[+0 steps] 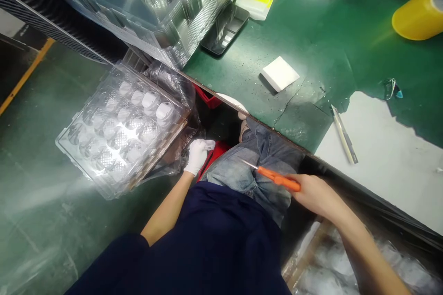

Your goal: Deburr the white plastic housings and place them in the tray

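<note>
My right hand [308,193], bare, is closed round the orange handle of a screwdriver [278,179]. Its thin metal shaft points left, above my jeans. My left hand [196,156] wears a white glove and is closed over the red bin [216,153] beside my leg. A small pale piece shows at its fingertips, but I cannot make out what it is. Left of that hand, a clear plastic tray [83,154] with round pockets rests on a carton; a few white rounded parts [164,110] sit in its upper right pockets.
Stacked clear trays [180,41] stand at the green bench's [325,32] left edge. On the bench are a black tray [224,30], a white block [279,73], a utility knife [344,136] on a pale sheet [398,161], and a yellow roll [415,16]. Bagged white parts [325,272] lie lower right.
</note>
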The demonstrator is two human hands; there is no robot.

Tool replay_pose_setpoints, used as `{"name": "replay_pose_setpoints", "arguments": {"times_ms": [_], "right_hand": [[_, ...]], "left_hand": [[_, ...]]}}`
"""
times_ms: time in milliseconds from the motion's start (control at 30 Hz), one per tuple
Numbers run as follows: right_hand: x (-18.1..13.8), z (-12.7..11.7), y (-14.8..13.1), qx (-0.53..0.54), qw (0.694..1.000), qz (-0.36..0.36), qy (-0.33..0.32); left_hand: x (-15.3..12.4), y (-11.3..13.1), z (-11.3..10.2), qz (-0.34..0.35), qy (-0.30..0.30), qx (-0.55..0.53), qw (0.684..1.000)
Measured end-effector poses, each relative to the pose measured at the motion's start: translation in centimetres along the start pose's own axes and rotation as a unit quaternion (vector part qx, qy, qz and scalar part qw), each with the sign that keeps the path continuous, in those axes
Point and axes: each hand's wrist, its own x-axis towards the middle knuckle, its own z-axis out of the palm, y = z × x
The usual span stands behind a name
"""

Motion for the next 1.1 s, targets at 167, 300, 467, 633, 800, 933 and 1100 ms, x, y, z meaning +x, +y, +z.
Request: {"name": "replay_pose_setpoints", "arguments": {"times_ms": [167,300,467,633,800,933,1100], "right_hand": [[2.3,0.6,-3.6,-0.019,0.998,-0.027,0.060],[5.9,2.0,-6.9,0.031,0.989,-0.061,0.131],[8.1,3.9,-8.5,0.112,0.972,-0.134,0.155],[5.5,5.5,-8.6,0.455,0.846,-0.254,0.114],[2.9,6.3,-9.0,0.683,0.689,-0.234,0.064],[2.6,7.0,-8.8,0.774,0.599,-0.199,0.049],[2.8,7.6,-9.0,0.807,0.554,-0.203,0.015]], "left_hand": [[-0.8,5.1,-3.2,0.036,0.068,-0.093,0.993],[-1.7,9.1,-5.5,0.061,0.070,-0.194,0.976],[-3.7,11.5,-4.9,-0.016,-0.030,-0.359,0.933],[-6.2,12.4,-1.9,-0.074,-0.122,-0.352,0.925],[-7.3,14.9,-0.7,-0.183,-0.192,-0.418,0.869],[-7.5,16.8,-1.3,-0.195,-0.234,-0.473,0.827],[-8.2,17.6,-1.9,-0.157,-0.272,-0.471,0.825]]}}
